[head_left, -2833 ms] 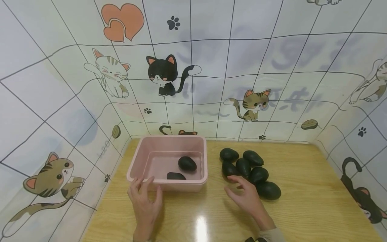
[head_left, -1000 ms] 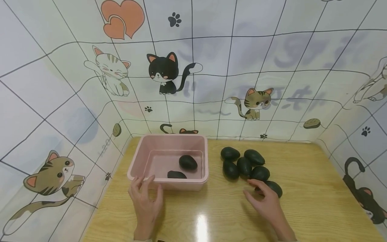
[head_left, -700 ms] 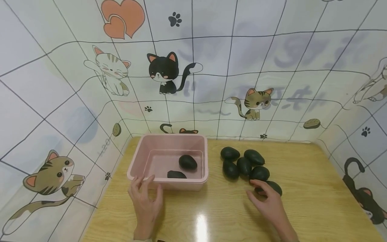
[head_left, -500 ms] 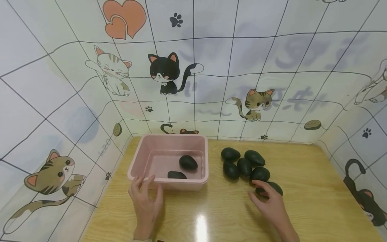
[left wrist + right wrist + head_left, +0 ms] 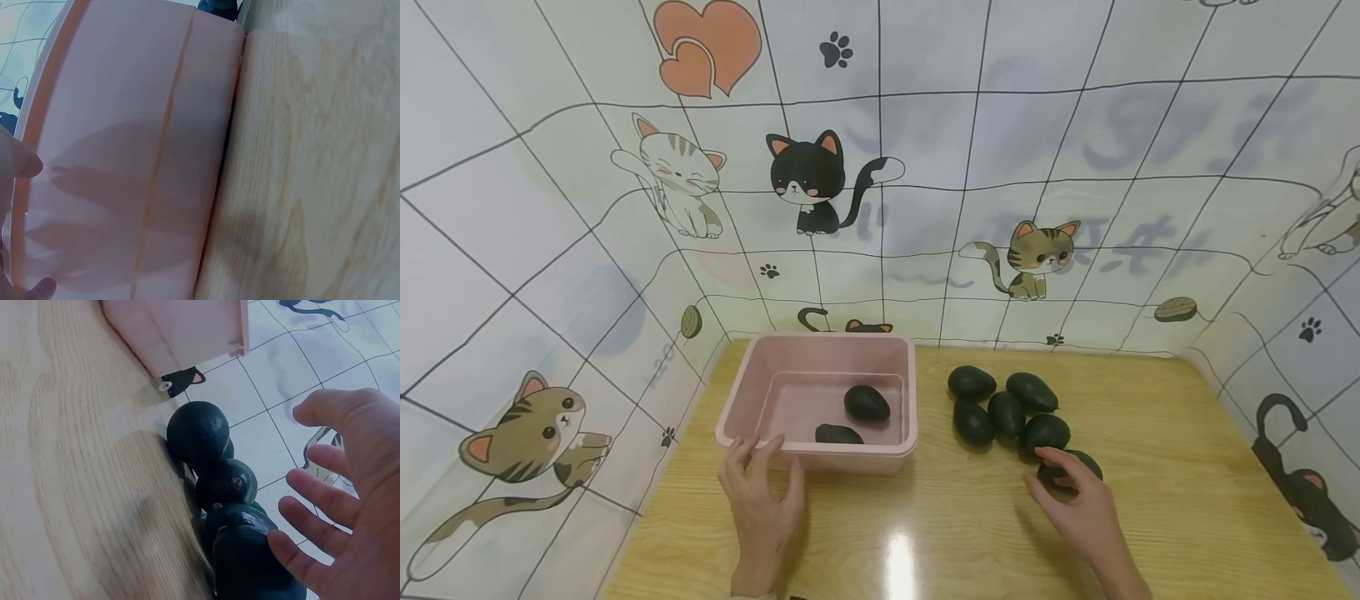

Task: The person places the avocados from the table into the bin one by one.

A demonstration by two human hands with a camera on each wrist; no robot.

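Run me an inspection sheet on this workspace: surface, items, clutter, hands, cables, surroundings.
Surface: wood-grain tabletop, bright reflection near the front.
Items: pink bin with two dark avocado-like fruits visible inside; six loose fruits clustered to its right.
Clutter: dark sliver at the head view's bottom edge, too cut off to identify.
Left hand: fingertips at the bin's near rim.
Right hand: fingers spread by the nearest loose fruit; contact unclear.
Cables: nothing seen.
Surroundings: white grid-patterned walls with cartoon cats.
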